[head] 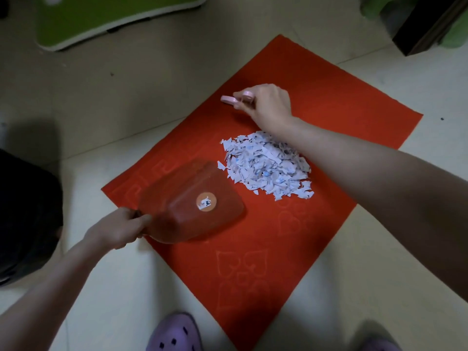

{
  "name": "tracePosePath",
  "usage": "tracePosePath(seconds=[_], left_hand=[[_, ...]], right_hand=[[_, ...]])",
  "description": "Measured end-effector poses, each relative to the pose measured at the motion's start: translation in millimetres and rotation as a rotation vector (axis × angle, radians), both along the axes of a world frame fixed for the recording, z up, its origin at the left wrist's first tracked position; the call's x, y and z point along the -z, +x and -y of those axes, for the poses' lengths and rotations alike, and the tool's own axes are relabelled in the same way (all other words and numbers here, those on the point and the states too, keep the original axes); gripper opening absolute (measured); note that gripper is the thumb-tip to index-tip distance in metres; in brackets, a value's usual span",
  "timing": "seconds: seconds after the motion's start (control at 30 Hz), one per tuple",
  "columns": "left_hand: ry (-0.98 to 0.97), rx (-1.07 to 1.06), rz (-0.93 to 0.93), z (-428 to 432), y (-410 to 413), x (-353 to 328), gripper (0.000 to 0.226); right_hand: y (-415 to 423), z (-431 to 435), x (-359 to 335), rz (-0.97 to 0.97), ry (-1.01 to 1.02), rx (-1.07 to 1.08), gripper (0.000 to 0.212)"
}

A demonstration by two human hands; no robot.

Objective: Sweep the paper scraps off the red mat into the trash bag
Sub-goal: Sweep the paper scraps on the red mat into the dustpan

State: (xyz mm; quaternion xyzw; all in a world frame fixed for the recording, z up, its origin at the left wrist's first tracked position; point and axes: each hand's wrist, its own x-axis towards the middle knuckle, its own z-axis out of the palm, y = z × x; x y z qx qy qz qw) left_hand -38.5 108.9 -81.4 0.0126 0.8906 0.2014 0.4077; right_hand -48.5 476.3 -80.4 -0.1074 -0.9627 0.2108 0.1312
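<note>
1. A pale tiled floor [152, 84] is carrying the red mat [253, 262], and the scraps [266, 165] are lying heaped near its middle.
2. The left hand [119, 229] is gripping the dustpan [192, 206] just beside the heap. The right hand [266, 105] is curling round a pink brush [229, 99] beyond it.
3. The pan lip should be pressing flat on the mat, with short strokes pulling the scraps into it, ahead of tipping into the dark bag [27, 211], seemingly at left.

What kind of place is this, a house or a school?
Most likely a room in a home: a pale tiled floor, a red mat pressed with heart shapes, and a soft purple slipper on the person's foot.
</note>
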Motion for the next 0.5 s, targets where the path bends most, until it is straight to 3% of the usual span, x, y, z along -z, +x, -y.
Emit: tracePosePath(seconds=[0.13,0.3,0.5], left_hand=[[-0.01,-0.027,0.034,-2.3,1.6,2.6,0.029],[-0.036,-0.025,0.017,-0.5,-3.2,-4.7,0.028],[-0.082,-0.035,0.014,-4.6,-4.6,-11.2,0.03]], right_hand=[[-13.7,4.6,3.8,0.136,-0.007,0.015,0.044],[-15.7,20.5,16.5,0.29,-0.072,-0.049,0.045],[14.2,20.8,8.9,0.427,0.044,-0.376,0.019]])
